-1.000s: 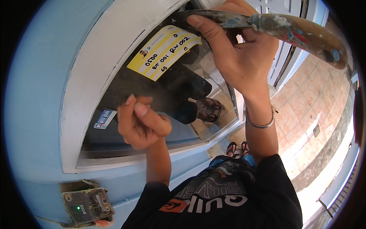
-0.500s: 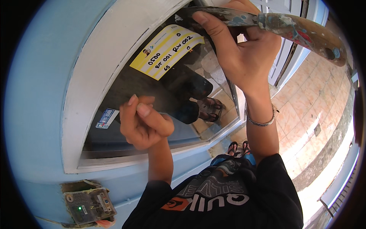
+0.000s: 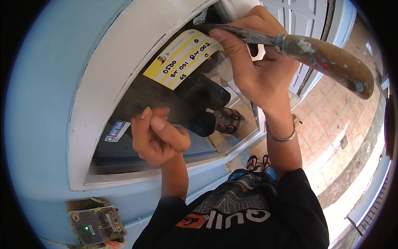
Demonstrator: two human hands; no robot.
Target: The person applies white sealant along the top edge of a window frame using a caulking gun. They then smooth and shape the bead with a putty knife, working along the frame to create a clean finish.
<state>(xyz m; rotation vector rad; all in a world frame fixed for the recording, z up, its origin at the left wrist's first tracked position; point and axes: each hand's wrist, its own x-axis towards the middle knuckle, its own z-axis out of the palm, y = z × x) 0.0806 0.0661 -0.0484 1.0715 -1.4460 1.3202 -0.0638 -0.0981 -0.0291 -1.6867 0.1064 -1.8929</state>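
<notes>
My right hand [image 3: 263, 68] grips a paint-spattered putty knife [image 3: 327, 60] by its metal blade, with the thumb on the near side. The wooden handle sticks out to the right. At the top right of a yellow-and-white striped sticker [image 3: 174, 68] on dark window glass, the blade's far end overlaps the sticker's corner, though I cannot tell if it touches. My left hand [image 3: 159, 135] is closed in front of the glass below the sticker, fingers curled and thumb against them. Whatever it holds, if anything, is hidden. A small blue-and-white sticker [image 3: 117, 130] is beside it.
A white window frame [image 3: 89, 108] surrounds the reflective glass, set in a light blue wall [image 3: 39, 124]. At lower left, an electricity meter [image 3: 97, 226] with a green light sits in a wall recess. White panelled doors [image 3: 304, 18] and a tiled floor [image 3: 315, 137] are on the right.
The putty knife has tilted, its handle end dropping and its blade coming down onto the striped sticker's corner. My right hand has shifted slightly down and left; my left hand has barely moved.
</notes>
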